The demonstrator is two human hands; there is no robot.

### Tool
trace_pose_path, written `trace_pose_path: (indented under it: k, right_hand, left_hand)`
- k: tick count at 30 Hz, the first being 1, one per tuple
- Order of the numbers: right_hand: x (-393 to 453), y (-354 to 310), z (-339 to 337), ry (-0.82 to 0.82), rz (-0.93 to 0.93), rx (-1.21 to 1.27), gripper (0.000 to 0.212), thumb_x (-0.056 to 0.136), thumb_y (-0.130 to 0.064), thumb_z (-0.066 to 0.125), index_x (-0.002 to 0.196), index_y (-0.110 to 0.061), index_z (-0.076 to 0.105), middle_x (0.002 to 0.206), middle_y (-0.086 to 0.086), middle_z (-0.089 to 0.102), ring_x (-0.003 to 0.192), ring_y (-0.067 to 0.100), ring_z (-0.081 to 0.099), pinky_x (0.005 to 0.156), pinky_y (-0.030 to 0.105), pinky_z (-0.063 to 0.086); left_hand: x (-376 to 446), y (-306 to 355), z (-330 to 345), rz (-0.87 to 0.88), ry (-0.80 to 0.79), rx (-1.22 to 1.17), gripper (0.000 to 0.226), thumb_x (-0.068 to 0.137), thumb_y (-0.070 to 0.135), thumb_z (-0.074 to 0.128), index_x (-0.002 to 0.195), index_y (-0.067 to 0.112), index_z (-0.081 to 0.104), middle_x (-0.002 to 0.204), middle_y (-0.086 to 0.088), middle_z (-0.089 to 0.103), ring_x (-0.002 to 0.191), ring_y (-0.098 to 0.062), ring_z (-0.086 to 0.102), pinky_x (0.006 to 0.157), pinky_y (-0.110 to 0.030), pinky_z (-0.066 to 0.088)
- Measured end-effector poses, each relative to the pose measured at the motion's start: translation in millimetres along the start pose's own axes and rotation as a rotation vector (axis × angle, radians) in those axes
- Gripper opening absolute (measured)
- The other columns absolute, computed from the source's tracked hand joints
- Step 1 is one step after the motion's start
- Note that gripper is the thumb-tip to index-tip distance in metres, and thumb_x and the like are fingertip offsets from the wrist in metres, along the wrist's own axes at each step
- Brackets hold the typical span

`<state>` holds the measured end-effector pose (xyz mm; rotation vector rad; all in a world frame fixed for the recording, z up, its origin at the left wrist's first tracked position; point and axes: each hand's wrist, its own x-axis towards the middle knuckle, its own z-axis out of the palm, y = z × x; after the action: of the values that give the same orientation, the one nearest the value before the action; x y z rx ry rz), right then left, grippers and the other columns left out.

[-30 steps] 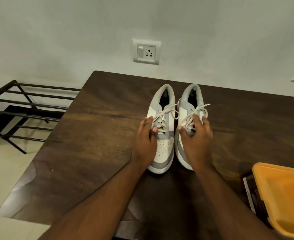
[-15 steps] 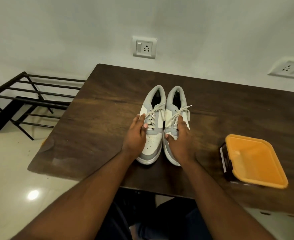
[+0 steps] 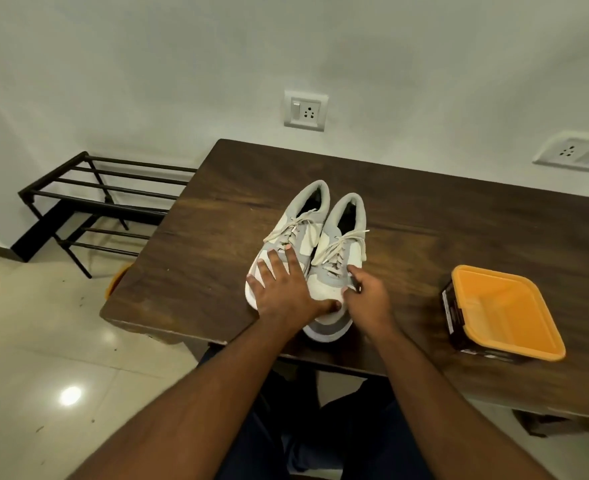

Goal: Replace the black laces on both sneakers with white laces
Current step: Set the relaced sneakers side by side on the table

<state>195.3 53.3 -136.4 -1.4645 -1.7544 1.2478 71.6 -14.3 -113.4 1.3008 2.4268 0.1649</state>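
My left hand (image 3: pixel 282 292) lay flat, fingers spread and straight, pressing the toe of the left grey-and-white leather sneaker (image 3: pixel 291 244); its grip was released, holding nothing. Just beside it, my right hand (image 3: pixel 366 299) sat at the toe of the right grey-and-white sneaker (image 3: pixel 334 271), fingers curled, seemingly pinching something small and dark; whether that was a lace end I could not tell. Both shoes stood side by side on the dark wooden surface (image 3: pixel 424 216), touching, long axes running away from me, heels far, tilted slightly right. White laces (image 3: pixel 338 247) already crossed both, ends loose beyond my fingers. I judged each hand nearer its own shoe. Well apart to my right stood an orange-lidded dark plastic box (image 3: pixel 504 310).
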Motion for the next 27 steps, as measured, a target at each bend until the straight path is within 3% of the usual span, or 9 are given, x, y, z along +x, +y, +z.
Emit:
trace_pose_path:
  k: [2,5,7,11,13,16,20,24,27]
  right_hand:
    - [5,1,4,-0.066,-0.022,0.001,0.05,0.086,0.006,0.054,0.134,-0.009,0.054,0.131,0.004,0.058,0.121,0.02,0.055,0.106,0.038,0.044]
    - [21,-9,-5,-0.175,-0.05,0.027,0.04,0.089,0.008,0.057,0.128,-0.001,0.058,0.121,0.008,0.063,0.112,0.017,0.059,0.099,0.026,0.047]
    - [37,-22,-18,-0.085,-0.174,-0.075,0.026,0.088,0.001,0.063,0.113,-0.004,0.069,0.106,0.007,0.07,0.097,0.016,0.064,0.091,0.029,0.051]
    - [81,-55,-48,0.114,-0.422,-0.263,0.02,0.085,-0.006,0.067,0.103,-0.013,0.073,0.102,0.004,0.069,0.096,0.021,0.065,0.089,0.037,0.052]
    - [106,-69,-49,-0.005,-0.543,-0.478,0.034,0.084,-0.01,0.069,0.117,-0.015,0.068,0.122,0.007,0.063,0.115,0.024,0.057,0.1,0.035,0.043]
    - [137,-87,-35,-0.245,-0.603,-0.861,0.064,0.085,-0.024,0.067,0.144,-0.022,0.042,0.153,0.005,0.036,0.143,0.027,0.027,0.116,0.041,0.024]
    - [160,-100,-10,-0.407,-0.484,-1.15,0.069,0.09,-0.039,0.053,0.151,-0.026,0.023,0.159,-0.001,0.021,0.149,0.023,0.007,0.115,0.06,0.001]
    - [162,-118,-6,-0.398,-0.551,-1.356,0.068,0.082,-0.056,0.056,0.138,-0.023,0.038,0.144,-0.002,0.045,0.142,0.022,0.028,0.107,0.069,-0.008]
    - [149,-132,3,-0.409,-0.462,-1.309,0.058,0.085,-0.062,0.051,0.129,-0.023,0.048,0.129,-0.003,0.058,0.127,0.023,0.048,0.108,0.068,0.0]
  left_hand:
    - [22,-14,-18,0.023,-0.072,0.056,0.138,0.064,0.083,0.061,0.151,0.016,-0.022,0.16,-0.019,-0.018,0.147,-0.043,-0.009,0.112,-0.068,-0.001]
    - [57,-41,-58,0.062,-0.179,0.248,0.134,0.067,0.072,0.07,0.152,0.022,-0.02,0.163,-0.008,-0.015,0.148,-0.04,-0.011,0.106,-0.074,-0.007]
    - [74,-53,-79,0.062,-0.188,0.353,0.122,0.076,0.057,0.073,0.153,0.027,-0.016,0.163,-0.002,-0.013,0.148,-0.04,-0.011,0.106,-0.073,-0.006]
    - [83,-57,-87,0.102,0.16,0.351,0.074,0.096,0.025,0.051,0.155,0.025,0.006,0.164,-0.006,0.001,0.15,-0.033,0.002,0.118,-0.06,0.002]
    - [78,-52,-71,0.131,0.188,0.179,0.074,0.097,0.047,0.046,0.155,0.021,0.009,0.164,-0.006,0.007,0.15,-0.028,0.006,0.118,-0.057,0.004]
    - [70,-47,-38,0.12,0.036,0.054,0.11,0.08,0.078,0.047,0.154,0.021,-0.01,0.164,-0.007,-0.007,0.151,-0.029,-0.005,0.116,-0.059,0.001]
    - [92,-58,-25,0.128,0.062,0.094,0.122,0.077,0.071,0.061,0.15,0.026,-0.026,0.161,-0.008,-0.021,0.148,-0.032,-0.018,0.115,-0.061,-0.003]
    - [123,-71,-42,0.101,0.126,0.186,0.115,0.084,0.058,0.063,0.149,0.029,-0.027,0.16,-0.005,-0.026,0.147,-0.032,-0.02,0.115,-0.062,-0.002]
    - [118,-71,-48,0.064,0.418,0.08,0.086,0.091,0.025,0.06,0.155,0.029,0.002,0.16,-0.012,0.013,0.143,-0.034,0.023,0.112,-0.049,0.029]
